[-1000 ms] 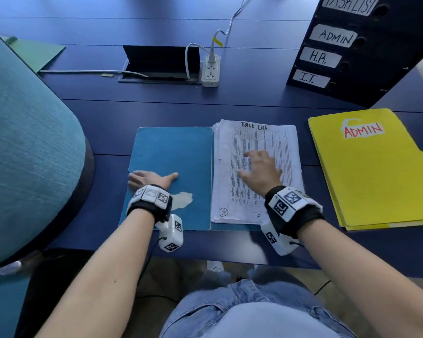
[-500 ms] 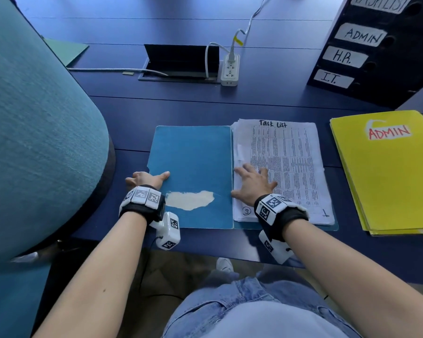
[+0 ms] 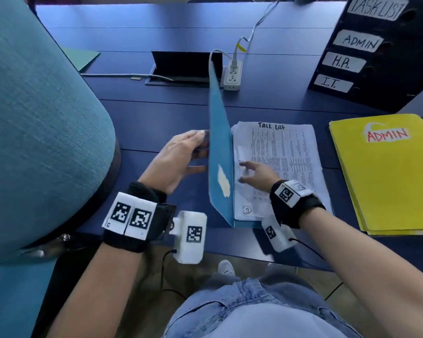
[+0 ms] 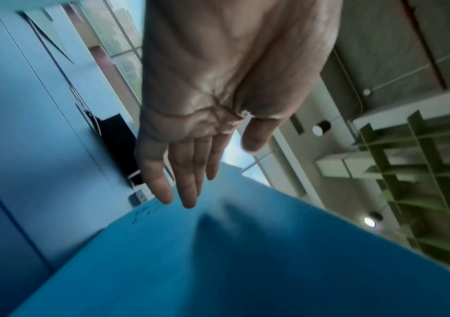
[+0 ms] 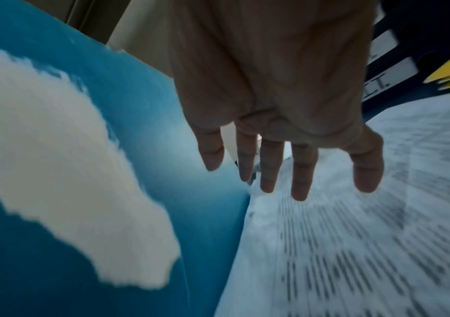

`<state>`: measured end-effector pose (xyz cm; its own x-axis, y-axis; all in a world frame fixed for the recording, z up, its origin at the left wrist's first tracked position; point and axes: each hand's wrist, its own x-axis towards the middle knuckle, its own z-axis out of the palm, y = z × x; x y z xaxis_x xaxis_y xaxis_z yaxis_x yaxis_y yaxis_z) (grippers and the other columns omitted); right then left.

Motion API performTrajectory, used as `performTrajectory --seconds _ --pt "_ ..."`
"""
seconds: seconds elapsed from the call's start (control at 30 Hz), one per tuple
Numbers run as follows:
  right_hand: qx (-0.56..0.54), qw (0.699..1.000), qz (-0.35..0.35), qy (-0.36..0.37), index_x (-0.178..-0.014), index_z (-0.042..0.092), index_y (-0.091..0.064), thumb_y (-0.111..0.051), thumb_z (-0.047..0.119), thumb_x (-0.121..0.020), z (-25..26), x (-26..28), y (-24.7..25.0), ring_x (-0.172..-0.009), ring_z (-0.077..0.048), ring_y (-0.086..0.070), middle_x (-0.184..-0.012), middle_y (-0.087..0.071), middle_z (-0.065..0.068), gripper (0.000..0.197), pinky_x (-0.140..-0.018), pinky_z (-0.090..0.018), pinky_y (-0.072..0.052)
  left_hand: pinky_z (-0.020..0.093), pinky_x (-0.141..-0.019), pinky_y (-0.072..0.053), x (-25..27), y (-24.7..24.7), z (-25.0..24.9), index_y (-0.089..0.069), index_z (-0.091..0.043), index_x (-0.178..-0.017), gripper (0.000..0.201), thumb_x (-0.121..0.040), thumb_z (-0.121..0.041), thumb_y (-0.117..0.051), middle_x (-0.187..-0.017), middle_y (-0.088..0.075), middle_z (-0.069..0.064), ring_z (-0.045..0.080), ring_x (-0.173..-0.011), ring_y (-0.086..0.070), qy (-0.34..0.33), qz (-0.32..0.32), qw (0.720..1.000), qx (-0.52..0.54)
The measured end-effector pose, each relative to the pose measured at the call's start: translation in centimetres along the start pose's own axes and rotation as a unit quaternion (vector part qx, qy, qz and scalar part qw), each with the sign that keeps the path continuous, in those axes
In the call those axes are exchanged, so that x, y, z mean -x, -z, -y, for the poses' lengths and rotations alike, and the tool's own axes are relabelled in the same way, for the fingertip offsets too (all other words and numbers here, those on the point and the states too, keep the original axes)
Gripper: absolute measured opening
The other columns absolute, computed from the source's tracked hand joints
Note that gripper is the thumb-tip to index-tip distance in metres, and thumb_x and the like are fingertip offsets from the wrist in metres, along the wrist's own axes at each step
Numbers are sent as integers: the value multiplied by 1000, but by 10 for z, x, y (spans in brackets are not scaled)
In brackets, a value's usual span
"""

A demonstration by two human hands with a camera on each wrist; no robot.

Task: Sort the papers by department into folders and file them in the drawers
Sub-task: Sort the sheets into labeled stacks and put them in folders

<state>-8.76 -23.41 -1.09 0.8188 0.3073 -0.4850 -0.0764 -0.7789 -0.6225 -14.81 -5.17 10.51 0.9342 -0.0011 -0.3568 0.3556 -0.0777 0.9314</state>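
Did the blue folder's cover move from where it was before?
Yes. The blue cover lay flat on the table, left of the papers. Now it stands nearly upright, swung up toward the papers, with the left hand behind it.

A dark blue table [image 3: 142,113] with a recessed cable box [image 3: 181,67] and a white power strip [image 3: 233,75] stands beside a teal chair [image 3: 34,132], above a tan floor [image 3: 142,279], while the left wrist view shows windows [image 4: 120,43], a grey ceiling [image 4: 381,43], round lights [image 4: 369,222] and green shelving [image 4: 430,171].
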Motion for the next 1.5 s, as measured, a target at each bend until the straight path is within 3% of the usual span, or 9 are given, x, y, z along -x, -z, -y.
performTrajectory --seconds 0.13,0.2,0.37,0.6,0.9,1.03,1.17,1.37,1.5 --pt "-199 979 -31 31 -132 3 -46 -43 23 -98 -1 15 37 -120 -23 -50 -131 -53 -11 39 -92 -19 -42 24 -76 -41 -16 -47 -1 -48 -22 -128 33 -101 -30 -31 -122 -56 -2 9 -104 -54 14 19 999 -45" --pt "-266 963 -43 25 -122 4 -53 -34 27 -101 -5 25 55 -97 -15 -57 -109 -60 -5 37 -65 -3 -43 25 -76 -38 -29 -66 7 -46 -22 -129 33 -101 -31 -32 -120 -54 -2 11 -106 -51 33 37 996 -72" --pt "-373 920 -122 -24 -93 20 -61 -24 53 -97 -45 47 95 -84 -18 -58 -97 -65 -3 50 -83 -33 -41 21 -66 -35 -63 -101 33 -41 -12 -137 40 -99 -28 -37 -118 -50 3 16 -100 -45 67 57 984 -158" --pt "-274 952 -123 -60 -85 9 -54 -50 5 -93 -92 58 117 -50 -1 -59 -74 -56 0 10 -48 -11 -44 30 -100 -37 -114 -117 53 -45 -7 -133 43 -93 -22 -52 -138 -45 11 25 -124 -46 101 37 956 -274" --pt "-79 983 -41 -160 -64 10 -49 -66 5 -83 -118 14 117 -54 -17 -54 -63 -55 -6 25 -52 -24 -43 36 -109 -23 -178 -106 40 -23 -21 -145 84 -78 -41 -70 -148 -18 13 35 -134 -22 120 -44 898 -421" --pt "-93 966 -163 -177 -94 1 -62 -60 8 -83 -121 -15 129 -78 -31 -63 -88 -64 -16 14 -69 -37 -53 38 -112 -17 -202 -99 43 -14 -25 -147 97 -73 -46 -73 -153 -11 8 33 -138 -14 100 -44 911 -398" --pt "-148 954 -196 -174 -103 4 -68 -62 7 -83 -121 -45 140 -88 -26 -61 -104 -69 -14 21 -87 -40 -52 33 -108 -20 -217 -99 46 -24 -28 -145 86 -75 -51 -68 -149 -25 1 26 -135 -17 62 -68 928 -360" --pt "-230 941 -171 -177 -66 10 -63 -71 3 -78 -118 -63 147 -42 -6 -56 -53 -61 3 17 -43 -14 -47 26 -95 -28 -223 -100 64 -52 -33 -124 59 -71 -50 -72 -130 -37 -5 22 -124 -22 36 -126 941 -313" --pt "-278 935 -147 -164 -60 12 -59 -69 -1 -78 -122 -64 142 -53 -15 -55 -64 -60 -6 25 -52 -21 -47 27 -92 -29 -226 -99 65 -59 -31 -112 45 -72 -48 -72 -126 -38 -4 23 -122 -23 34 -122 941 -313"
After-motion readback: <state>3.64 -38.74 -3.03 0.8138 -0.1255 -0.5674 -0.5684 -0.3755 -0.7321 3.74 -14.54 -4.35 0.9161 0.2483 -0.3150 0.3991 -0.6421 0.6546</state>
